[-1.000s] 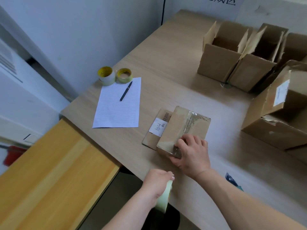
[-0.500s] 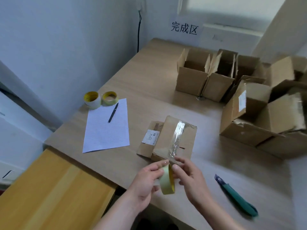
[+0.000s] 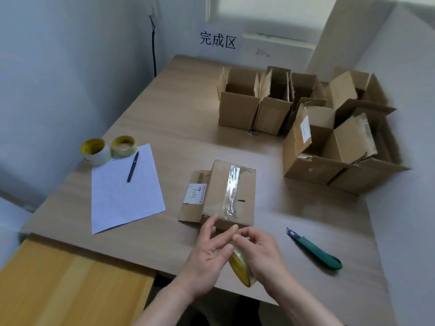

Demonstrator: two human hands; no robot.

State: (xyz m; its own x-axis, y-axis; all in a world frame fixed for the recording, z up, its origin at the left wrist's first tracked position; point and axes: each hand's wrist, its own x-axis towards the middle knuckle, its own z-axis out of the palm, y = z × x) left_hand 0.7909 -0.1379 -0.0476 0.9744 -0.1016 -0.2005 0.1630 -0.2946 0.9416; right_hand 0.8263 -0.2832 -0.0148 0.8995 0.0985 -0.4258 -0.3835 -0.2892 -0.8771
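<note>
A small cardboard box (image 3: 231, 194) lies near the table's front edge, a strip of clear tape along its top and a flap with a white label "A34" (image 3: 196, 194) spread out on its left. Just in front of it both hands meet over a roll of clear tape (image 3: 242, 270) with a yellow core. My right hand (image 3: 261, 254) curls round the roll from the right, its fingertips bent at the roll's top. My left hand (image 3: 208, 254) has its fingers stretched out, with the thumb resting on the roll's edge. Neither hand touches the box.
A green utility knife (image 3: 315, 251) lies right of the hands. A lined sheet (image 3: 124, 187) with a black pen (image 3: 133, 167) and two tape rolls (image 3: 95, 151) sit at the left. Several open cartons (image 3: 237, 107) crowd the back right. A yellow bench (image 3: 70, 290) adjoins the wooden table (image 3: 164, 128).
My right hand left the box and came to the tape roll. The roll passed from my left hand's grip into my right, and the left fingers straightened. The camera tilted up.
</note>
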